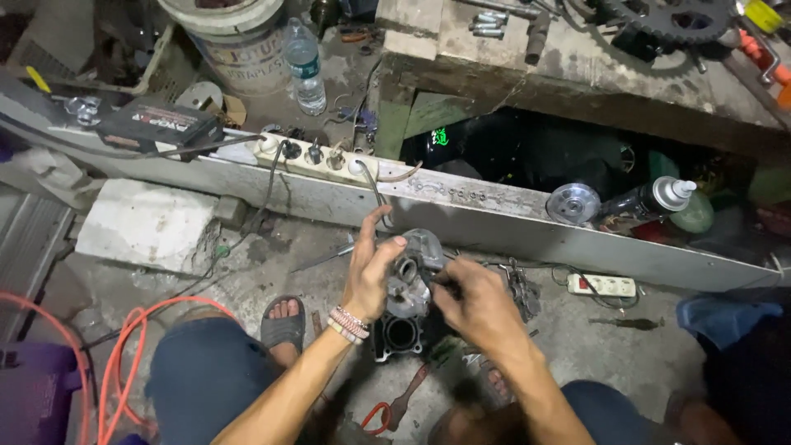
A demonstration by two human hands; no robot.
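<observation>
Both hands close together — fingers [394, 245] curled.

A cluttered repair workshop — a stained concrete floor [577, 338], a rough worktop [577, 58] carrying a toothed sprocket [671, 18] and bolts [488, 23], a spray can [651, 198], power strips [317, 156] and an orange hose [124, 346].

Engine part [409, 280]: cast metal, dull grey, slightly shiny on the rounded top; it rests in the left hand [372, 272].
Cylinder block [400, 335]: dark metal, matt, with a smooth bore.
Floor [272, 264]: rough concrete, stained and dusty.
Beam [461, 216]: flat grey metal, scuffed, faint sheen.
Power strip [317, 156]: cream plastic, grimy.
Bottle [305, 67]: clear plastic, glossy.
Hose [124, 346]: orange, smooth, looks like rubber or plastic.
Sandal [283, 327]: grey, matt, rubbery.
Shorts [202, 375]: blue denim cloth.
Bracelets [349, 323]: beaded, pale and pink.
Worktop [577, 66]: worn, rough, grimy surface.
Sprocket [671, 18]: dark toothed metal.
</observation>
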